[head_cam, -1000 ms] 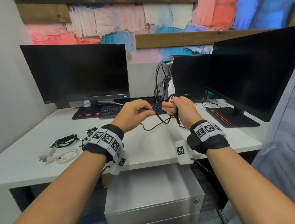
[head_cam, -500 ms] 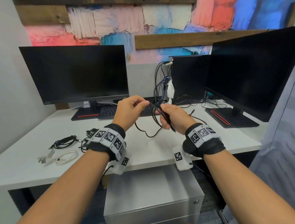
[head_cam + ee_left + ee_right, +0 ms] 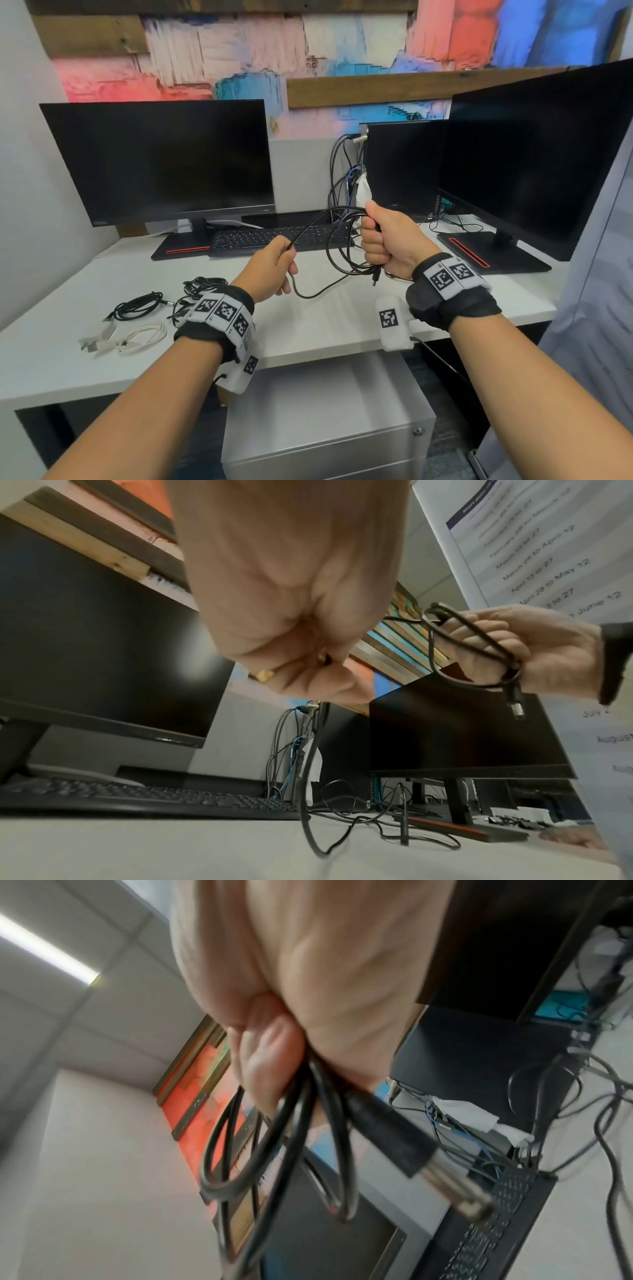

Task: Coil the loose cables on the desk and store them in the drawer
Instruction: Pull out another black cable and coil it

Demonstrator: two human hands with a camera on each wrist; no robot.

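A black cable (image 3: 330, 246) hangs in loops above the white desk (image 3: 335, 318). My right hand (image 3: 383, 240) is fisted round the gathered loops (image 3: 274, 1150), and the cable's metal-tipped plug (image 3: 445, 1175) sticks out below the fist (image 3: 514, 653). My left hand (image 3: 274, 270) pinches the cable's loose run (image 3: 308, 791), which droops to the desk in a low curve. Three more cables lie at the desk's left: a black bundle (image 3: 137, 305), a second black tangle (image 3: 197, 291) and a white coil (image 3: 137, 339). A grey drawer cabinet (image 3: 325, 425) stands shut under the desk.
Two dark monitors (image 3: 164, 161) (image 3: 541, 157) stand left and right, with a black keyboard (image 3: 274, 236) between them. Plugged-in cables (image 3: 342, 178) hang at the back centre. More thin wires (image 3: 455, 226) lie by the right monitor's base (image 3: 493, 253).
My hands have drawn apart. The right hand has risen with more loops gathered in its fist, and the left has slid out and down along the cable.
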